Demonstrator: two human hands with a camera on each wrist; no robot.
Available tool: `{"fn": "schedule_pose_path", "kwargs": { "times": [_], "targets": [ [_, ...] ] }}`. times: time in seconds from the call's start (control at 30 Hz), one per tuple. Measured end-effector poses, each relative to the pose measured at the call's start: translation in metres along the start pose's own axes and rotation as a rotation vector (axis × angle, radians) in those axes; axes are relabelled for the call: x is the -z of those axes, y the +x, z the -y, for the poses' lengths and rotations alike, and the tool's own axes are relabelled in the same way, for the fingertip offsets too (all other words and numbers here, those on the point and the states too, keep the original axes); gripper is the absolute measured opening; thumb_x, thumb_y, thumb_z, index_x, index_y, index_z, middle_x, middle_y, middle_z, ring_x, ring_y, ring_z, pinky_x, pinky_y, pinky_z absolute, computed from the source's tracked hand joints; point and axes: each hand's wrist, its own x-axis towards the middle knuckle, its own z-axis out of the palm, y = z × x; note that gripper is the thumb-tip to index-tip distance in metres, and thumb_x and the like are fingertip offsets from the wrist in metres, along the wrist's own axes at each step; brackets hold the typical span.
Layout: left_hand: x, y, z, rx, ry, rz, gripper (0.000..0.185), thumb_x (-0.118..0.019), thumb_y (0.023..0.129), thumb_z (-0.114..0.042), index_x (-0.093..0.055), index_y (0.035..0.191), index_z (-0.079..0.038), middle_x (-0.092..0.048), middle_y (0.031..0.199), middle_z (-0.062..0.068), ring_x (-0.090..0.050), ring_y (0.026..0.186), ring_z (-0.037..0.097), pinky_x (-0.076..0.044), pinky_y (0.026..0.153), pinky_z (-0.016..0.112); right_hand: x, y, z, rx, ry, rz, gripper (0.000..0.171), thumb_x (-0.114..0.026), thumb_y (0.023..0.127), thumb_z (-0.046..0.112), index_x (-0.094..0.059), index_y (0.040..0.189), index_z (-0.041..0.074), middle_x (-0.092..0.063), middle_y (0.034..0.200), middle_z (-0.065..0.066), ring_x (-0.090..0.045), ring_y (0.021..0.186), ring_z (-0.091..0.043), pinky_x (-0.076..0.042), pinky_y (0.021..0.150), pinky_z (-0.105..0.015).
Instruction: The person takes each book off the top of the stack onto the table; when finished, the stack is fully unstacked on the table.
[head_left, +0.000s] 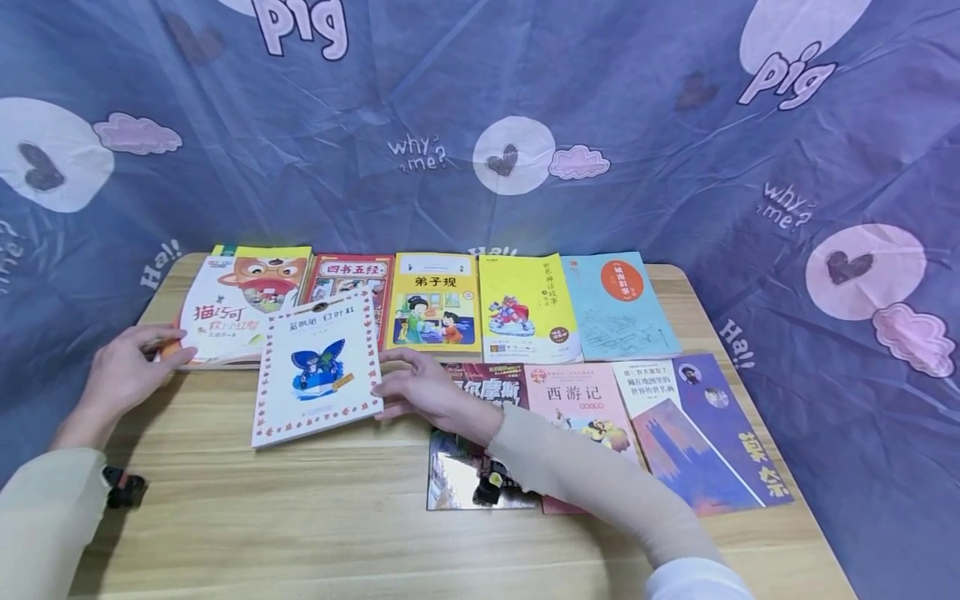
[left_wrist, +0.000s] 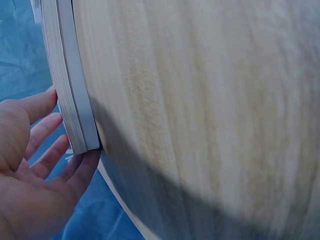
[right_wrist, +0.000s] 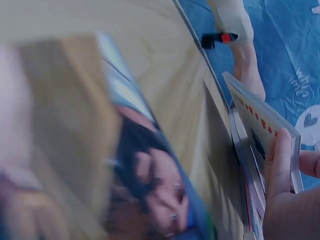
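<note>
My right hand (head_left: 427, 387) pinches the right edge of a white book (head_left: 315, 367) with a blue butterfly picture and a leaf border. In the right wrist view that white book (right_wrist: 260, 117) is tilted, its near edge between thumb and fingers. It overlaps the red book (head_left: 352, 279) and part of the cat-cover book (head_left: 247, 308) in the head view. My left hand (head_left: 127, 371) touches the left side of the cat-cover book. Seen from the left wrist, the fingers of the left hand (left_wrist: 50, 175) rest against the edges and corner of stacked books (left_wrist: 70, 75).
Along the back stand out a yellow-bordered book (head_left: 435, 333), a yellow book (head_left: 525, 283) and a light blue book (head_left: 630, 325). In front lie a dark glossy book (head_left: 457, 475), a pink book (head_left: 570, 375) and a purple book (head_left: 742, 425). Wooden tabletop (head_left: 300, 517) spans the foreground.
</note>
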Motion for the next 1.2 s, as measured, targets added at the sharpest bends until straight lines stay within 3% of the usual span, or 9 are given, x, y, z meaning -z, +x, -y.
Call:
{"fn": "schedule_pose_path", "kwargs": {
  "times": [0.2,0.57,0.9,1.2],
  "targets": [
    [0.0,0.0,0.0,0.01,-0.002,0.009,0.047,-0.068,0.103,-0.026,-0.064,0.131,0.011,-0.054,0.14,0.036,-0.051,0.121,0.053,-0.037,0.094,0.062,0.012,-0.029,-0.01,-0.005,0.024,0.016,0.057,-0.065,0.093,-0.011,-0.053,0.146,0.005,-0.074,0.122,-0.025,-0.077,0.088,-0.022,-0.066,0.075,-0.032],
    [0.0,-0.002,-0.001,0.008,-0.009,0.005,0.047,-0.068,0.102,-0.025,-0.064,0.131,0.012,-0.054,0.14,0.037,-0.049,0.124,0.055,-0.037,0.097,0.066,0.027,-0.073,-0.03,-0.029,0.071,-0.006,0.057,-0.065,0.094,-0.009,-0.05,0.147,0.005,-0.075,0.1,-0.005,-0.076,0.089,-0.021,-0.067,0.076,-0.036],
    [0.0,-0.002,0.0,-0.003,-0.006,-0.004,0.046,-0.069,0.102,-0.024,-0.064,0.13,0.012,-0.055,0.138,0.037,-0.051,0.122,0.054,-0.037,0.096,0.065,0.018,-0.089,-0.055,-0.054,0.145,-0.061,0.057,-0.064,0.094,-0.012,-0.044,0.146,0.001,-0.066,0.09,0.001,-0.073,0.079,-0.014,-0.067,0.077,-0.037],
    [0.001,-0.001,-0.002,0.016,0.004,0.007,0.048,-0.067,0.103,-0.025,-0.063,0.131,0.012,-0.054,0.138,0.038,-0.05,0.122,0.055,-0.037,0.097,0.066,0.007,-0.09,-0.061,-0.042,0.139,-0.111,0.057,-0.065,0.093,-0.011,-0.044,0.145,-0.001,-0.068,0.094,-0.003,-0.074,0.081,-0.016,-0.067,0.079,-0.037]
  ]
}}
